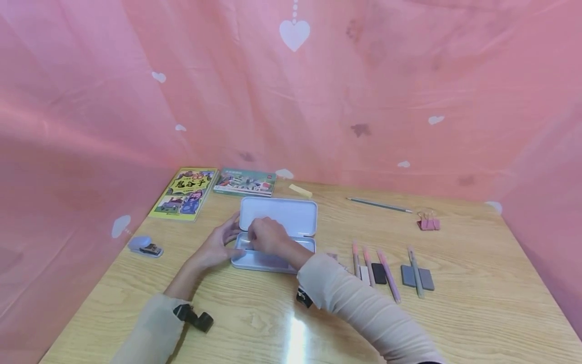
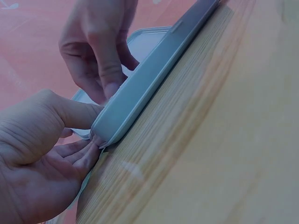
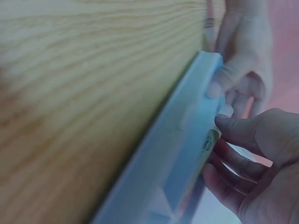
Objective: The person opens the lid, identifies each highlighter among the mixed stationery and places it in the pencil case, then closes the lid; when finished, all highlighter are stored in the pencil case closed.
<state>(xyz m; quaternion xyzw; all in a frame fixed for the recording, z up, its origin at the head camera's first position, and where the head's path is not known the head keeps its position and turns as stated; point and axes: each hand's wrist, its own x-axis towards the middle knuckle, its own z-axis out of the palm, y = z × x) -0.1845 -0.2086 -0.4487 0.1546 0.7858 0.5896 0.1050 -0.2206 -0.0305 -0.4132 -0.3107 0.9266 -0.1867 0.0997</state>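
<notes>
An open pale blue pencil case (image 1: 278,215) lies on the table with its lid tipped back, away from me. At its left end is my left hand (image 1: 218,246); the left wrist view shows the thumb on the rim and fingers below the case's corner. My right hand (image 1: 268,236) reaches over the left part of the tray with fingers bent. In the right wrist view, that hand's thumb and fingers pinch a pale stick with small printed lettering (image 3: 210,142), lying along the tray. I cannot tell what kind of stick it is.
Left stand a stapler (image 1: 145,246) and a yellow book (image 1: 186,194); a green book (image 1: 245,183) lies behind the case, near a yellow strip (image 1: 300,190). To the right are several pens (image 1: 388,275), a black block (image 1: 379,273), grey blocks (image 1: 407,275), a pencil (image 1: 379,205) and a binder clip (image 1: 428,223).
</notes>
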